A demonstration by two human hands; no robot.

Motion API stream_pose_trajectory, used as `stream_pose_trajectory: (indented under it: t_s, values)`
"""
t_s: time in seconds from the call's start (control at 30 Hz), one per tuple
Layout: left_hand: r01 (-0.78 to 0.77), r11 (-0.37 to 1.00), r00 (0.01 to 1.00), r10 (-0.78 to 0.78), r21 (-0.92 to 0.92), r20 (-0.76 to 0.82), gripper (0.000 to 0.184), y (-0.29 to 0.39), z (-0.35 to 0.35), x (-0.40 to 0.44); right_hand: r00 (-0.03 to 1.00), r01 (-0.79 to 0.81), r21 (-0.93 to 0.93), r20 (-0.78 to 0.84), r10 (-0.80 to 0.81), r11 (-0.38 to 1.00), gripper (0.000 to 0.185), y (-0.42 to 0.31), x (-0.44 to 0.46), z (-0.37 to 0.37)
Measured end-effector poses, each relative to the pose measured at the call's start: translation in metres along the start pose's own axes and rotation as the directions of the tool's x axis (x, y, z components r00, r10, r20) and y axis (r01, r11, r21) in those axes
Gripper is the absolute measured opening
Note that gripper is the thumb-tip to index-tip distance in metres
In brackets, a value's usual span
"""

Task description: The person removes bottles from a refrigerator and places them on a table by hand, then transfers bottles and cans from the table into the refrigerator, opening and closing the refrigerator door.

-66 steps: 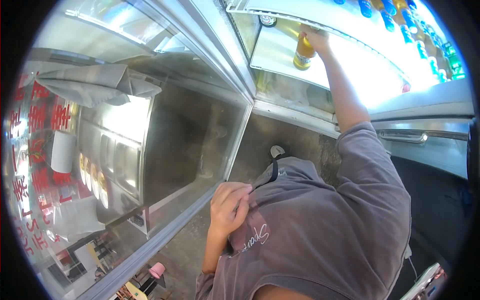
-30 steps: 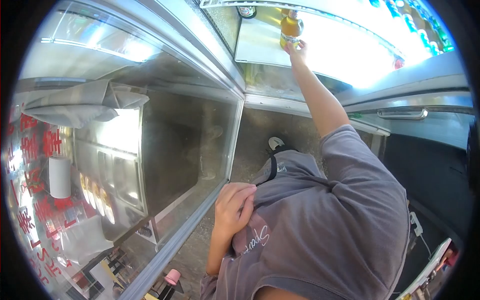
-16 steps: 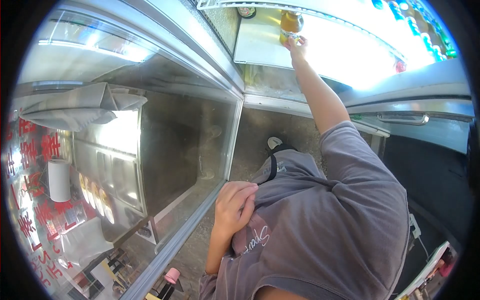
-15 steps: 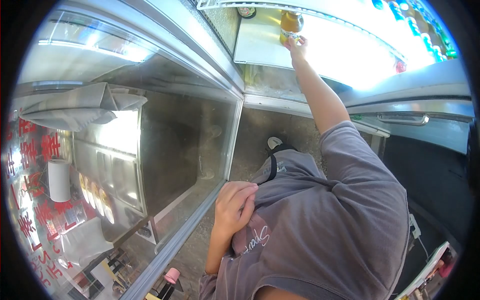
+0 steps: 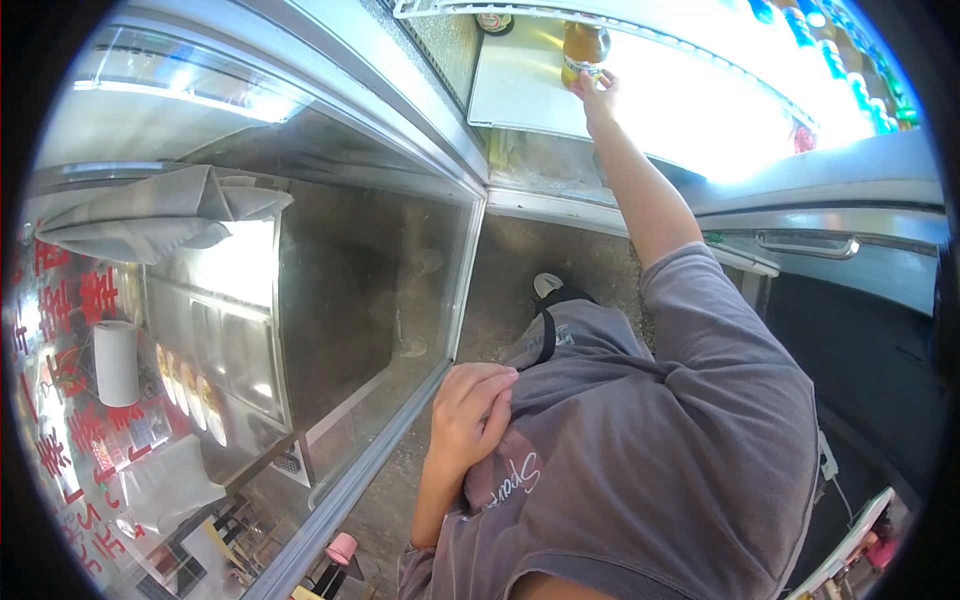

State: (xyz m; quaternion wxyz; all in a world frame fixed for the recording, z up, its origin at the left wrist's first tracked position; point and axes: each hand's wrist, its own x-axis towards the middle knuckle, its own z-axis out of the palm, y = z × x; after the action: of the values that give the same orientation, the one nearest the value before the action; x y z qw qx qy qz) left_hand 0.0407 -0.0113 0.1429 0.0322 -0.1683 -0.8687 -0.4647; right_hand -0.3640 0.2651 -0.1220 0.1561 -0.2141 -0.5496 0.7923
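Note:
A yellow bottle with a pale label [image 5: 585, 48] stands on the white fridge shelf [image 5: 520, 90], near the shelf's left side. The fingers of my right hand [image 5: 597, 92] are closed on the lower part of this bottle, at its near side. Behind and to the left, a dark bottle [image 5: 494, 22] shows only in part. My left hand [image 5: 468, 412] rests against the front of my grey shirt, its fingers curled; what they hold, if anything, is hidden.
An open glass door [image 5: 350, 280] fills the left. Rows of bottles with blue caps [image 5: 800, 28] stand at the upper right. A metal handle [image 5: 808, 243] is on the right. Below left is a pink cup-like object [image 5: 342, 547].
The yellow bottle was held tilted from above; now it stands on the shelf. My right hand has moved down from its top to its lower part. My left hand stays at the shirt.

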Motion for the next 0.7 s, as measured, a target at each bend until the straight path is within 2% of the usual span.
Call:
stream_pose_trajectory:
  t_s: [0.4,0.5,0.7]
  values:
    - [0.005,1.0,0.999,-0.005,-0.007,0.031,0.02,-0.001,0.004,0.007,0.999,0.001,0.026,-0.045,0.0,1.0,0.064,0.009,0.004,0.006]
    - [0.005,1.0,0.999,-0.005,-0.001,0.04,0.02,0.0,0.005,0.009,1.0,0.01,0.034,-0.002,-0.01,0.999,0.071,0.009,0.003,0.003]
    - [0.0,1.0,0.999,0.0,0.017,0.044,0.021,0.003,0.004,0.013,0.997,-0.069,-0.024,-0.046,0.067,0.997,0.081,-0.004,-0.011,-0.004]
